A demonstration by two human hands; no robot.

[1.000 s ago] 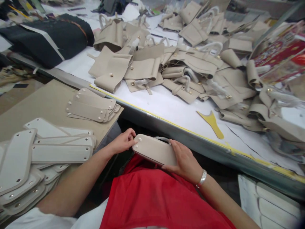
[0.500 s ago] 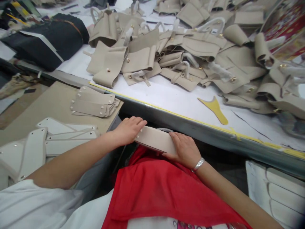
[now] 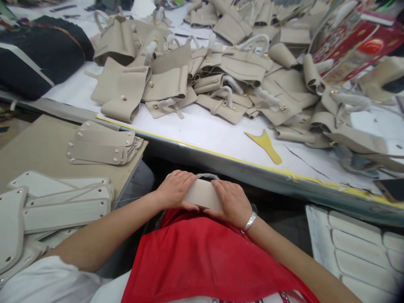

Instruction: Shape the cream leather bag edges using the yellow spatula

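Note:
Just above a red apron (image 3: pixel 202 256), at my lap, both hands hold a beige leather bag (image 3: pixel 203 195) with its flat, narrow face up. My left hand (image 3: pixel 176 189) wraps its left end, fingers over the top and thumb along the near edge. The right end is gripped the same way by my right hand (image 3: pixel 235 202), a silver bracelet at the wrist. A plastic-wrapped handle (image 3: pixel 206 176) arches behind the bag. Most of the bag's body is hidden below the hands.
Many part-made beige bags (image 3: pixel 233 67) cover the white table, with a yellow flat piece (image 3: pixel 268 147) near its edge. Stacked beige strips (image 3: pixel 97 143) and pale panels with holes (image 3: pixel 67 214) lie left. A black bundle (image 3: pixel 63 50), a phone (image 3: pixel 391 189) and pale panels (image 3: pixel 356 244) flank me.
My left hand has moved from the bag's corner to a full grip round its left end, covering the small studs there. The view has shifted right.

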